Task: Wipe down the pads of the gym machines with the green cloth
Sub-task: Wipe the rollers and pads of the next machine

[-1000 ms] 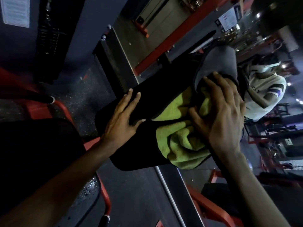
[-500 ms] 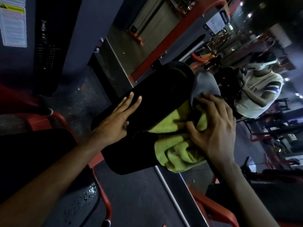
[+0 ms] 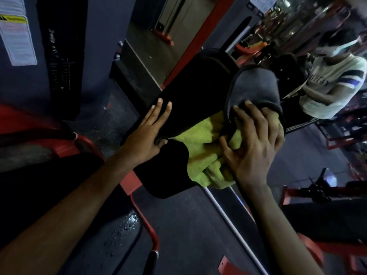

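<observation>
Pressing green cloth [image 3: 204,153] onto black pad [image 3: 190,92]: right hand [image 3: 252,147] fingers spread, curled into bunched folds; left hand [image 3: 145,133] flat, fingers together, steadying pad. Cloth looks soft, light (grey flap [image 3: 256,86] perhaps its reverse); best gripped at bunched middle.

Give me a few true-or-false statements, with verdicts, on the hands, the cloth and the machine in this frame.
1. The right hand grips the green cloth against the black pad. True.
2. The left hand also grips the cloth. False: it rests flat on the pad, fingers straight.
3. The cloth is green all over. False: the part beyond the right fingertips is grey.
4. The machine's frame below the pad is red. True.
</observation>
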Available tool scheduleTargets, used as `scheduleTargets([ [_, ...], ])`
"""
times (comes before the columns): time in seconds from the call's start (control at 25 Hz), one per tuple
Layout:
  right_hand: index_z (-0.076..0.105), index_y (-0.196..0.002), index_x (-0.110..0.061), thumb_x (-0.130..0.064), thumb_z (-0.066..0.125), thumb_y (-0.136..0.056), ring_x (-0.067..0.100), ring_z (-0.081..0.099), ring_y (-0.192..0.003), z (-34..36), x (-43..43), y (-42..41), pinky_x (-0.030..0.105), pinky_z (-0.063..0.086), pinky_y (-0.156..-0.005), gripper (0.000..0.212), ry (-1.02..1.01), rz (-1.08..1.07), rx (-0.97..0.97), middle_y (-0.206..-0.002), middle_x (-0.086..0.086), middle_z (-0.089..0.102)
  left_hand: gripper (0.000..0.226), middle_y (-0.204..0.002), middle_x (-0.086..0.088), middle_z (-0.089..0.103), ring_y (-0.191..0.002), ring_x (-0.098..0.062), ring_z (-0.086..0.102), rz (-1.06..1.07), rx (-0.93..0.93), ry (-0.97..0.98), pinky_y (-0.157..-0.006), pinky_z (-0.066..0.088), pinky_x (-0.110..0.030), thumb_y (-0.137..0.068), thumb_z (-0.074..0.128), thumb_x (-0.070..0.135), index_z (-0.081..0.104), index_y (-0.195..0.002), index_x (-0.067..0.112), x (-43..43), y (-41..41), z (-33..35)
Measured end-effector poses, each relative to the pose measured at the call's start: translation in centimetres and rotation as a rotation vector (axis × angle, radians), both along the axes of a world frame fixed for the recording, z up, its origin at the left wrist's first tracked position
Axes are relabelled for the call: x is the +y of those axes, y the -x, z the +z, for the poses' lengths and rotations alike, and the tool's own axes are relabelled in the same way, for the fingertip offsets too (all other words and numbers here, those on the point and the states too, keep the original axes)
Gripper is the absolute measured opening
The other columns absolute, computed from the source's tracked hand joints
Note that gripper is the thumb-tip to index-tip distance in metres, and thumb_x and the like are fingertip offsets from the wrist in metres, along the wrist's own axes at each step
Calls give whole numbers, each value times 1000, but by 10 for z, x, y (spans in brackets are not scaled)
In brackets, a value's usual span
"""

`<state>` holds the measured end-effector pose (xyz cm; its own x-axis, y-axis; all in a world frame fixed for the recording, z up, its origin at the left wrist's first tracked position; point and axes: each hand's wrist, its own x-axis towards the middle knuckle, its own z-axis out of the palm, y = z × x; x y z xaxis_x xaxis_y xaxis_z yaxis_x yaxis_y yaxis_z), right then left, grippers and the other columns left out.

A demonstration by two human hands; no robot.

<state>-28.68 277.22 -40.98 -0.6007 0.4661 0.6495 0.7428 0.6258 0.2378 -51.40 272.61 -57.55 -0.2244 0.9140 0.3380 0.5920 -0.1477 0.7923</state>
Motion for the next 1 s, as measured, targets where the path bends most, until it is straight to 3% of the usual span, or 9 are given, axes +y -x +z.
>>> scheduleTargets([
  [0.12, 52, -146, -19, -40, 71, -90, 26, 33, -143, -48, -15, -7, 60, 25, -116, 63, -1, -73, 129, -156, 3, 43, 112, -164, 17, -20, -155, -17, -3, 8, 11, -5, -116, 21, -33, -86, 79, 19, -4, -158, 40, -1, -3, 0],
  [0.24, 44, -151, -22, -40, 63, -85, 22, 26, -144, -100, -35, -3, 51, 13, -119, 71, 82, -150, 109, -159, -2, 33, 109, -167, 9, -12, -155, -22, 4, -47, 57, -22, -114, 33, -35, -82, 69, -6, 5, -161, 33, -5, 5, -9],
  [0.32, 40, -152, -24, -40, 59, -84, 19, 23, -142, -133, -51, -9, 46, 11, -119, 72, 145, -128, 30, -159, -3, 32, 107, -168, 9, -6, -153, -22, 17, -86, 135, -50, -98, 43, -22, -77, 58, -17, 12, -161, 31, -7, 21, -10],
  [0.4, 40, -151, -24, -42, 55, -89, 16, 23, -141, -155, -61, -18, 44, 13, -119, 66, 201, -90, 29, -157, -3, 35, 107, -168, 11, -2, -149, -21, 29, -113, 187, -49, -87, 34, -7, -75, 55, -21, 17, -160, 31, -8, 32, -9],
  [0.48, 42, -149, -24, -43, 52, -92, 13, 24, -140, -166, -62, -23, 42, 13, -120, 62, 233, -63, 64, -155, -4, 36, 94, -168, 5, 2, -146, -25, 34, -112, 224, -79, -94, 26, -2, -83, 60, -13, 20, -160, 24, -10, 32, -12],
  [0.64, 44, -150, -23, -43, 56, -92, 18, 33, -138, -182, -66, -23, 45, 17, -117, 62, 279, -42, 80, -155, -4, 37, 80, -167, -13, 10, -148, -34, 26, -17, 264, -81, -109, -3, -2, -94, 67, 32, 24, -158, 10, -18, 13, -29],
  [0.72, 44, -149, -23, -42, 57, -93, 19, 34, -137, -193, -70, -25, 44, 17, -116, 61, 295, -10, 59, -155, -4, 37, 79, -167, -13, 6, -152, -27, 16, -44, 239, -62, -111, -5, -2, -95, 67, 28, 22, -159, 13, -23, 11, -41],
  [0.88, 42, -150, -21, -38, 64, -89, 21, 36, -135, -205, -67, -30, 44, 18, -114, 67, 282, -13, -6, -154, -3, 37, 78, -169, -2, -1, -155, -19, 11, -95, 206, -65, -116, 18, -13, -96, 55, 3, 17, -161, 23, -21, 21, -52],
  [1.0, 39, -153, -22, -37, 57, -88, 22, 37, -136, -220, -73, -28, 45, 22, -110, 68, 313, 1, -129, -158, -5, 34, 80, -168, -1, 1, -154, -21, 15, -82, 187, -64, -112, 16, -5, -92, 55, -5, 21, -160, 20, -22, 19, -50],
])
